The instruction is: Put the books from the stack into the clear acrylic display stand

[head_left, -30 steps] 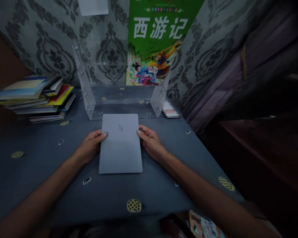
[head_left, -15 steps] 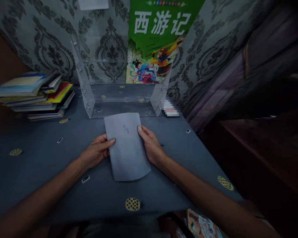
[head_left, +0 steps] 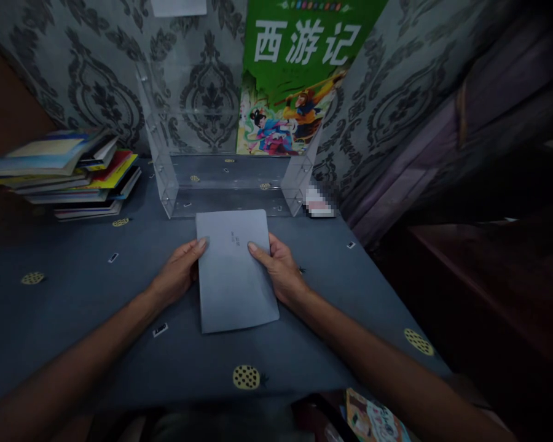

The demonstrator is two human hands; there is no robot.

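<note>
A thin, pale book (head_left: 235, 282) with a plain cover and small dark print near its upper middle is held over the table by its two long sides. My left hand (head_left: 177, 270) grips the left edge, thumb on the cover and fingers underneath. On the opposite edge, my right hand (head_left: 281, 267) is closed with its thumb lying further in, close to the print. The fingers behind the book are partly hidden. Just beyond its top edge stands a clear acrylic rack (head_left: 230, 202), in which a green picture book (head_left: 295, 92) leans upright on the right side.
A leaning stack of books (head_left: 74, 175) sits at the back left of the blue-grey tablecloth (head_left: 83, 282). Beside the rack's right foot lies a small pixelated item (head_left: 320, 202). Patterned wall stands behind; a purple curtain (head_left: 424, 129) hangs right. Below the front edge shows a colourful book (head_left: 373, 417).
The pale book has gone from bowed and slightly turned to flatter and straighter. My left thumb has moved up along its edge, and my right thumb has slid further onto the cover.
</note>
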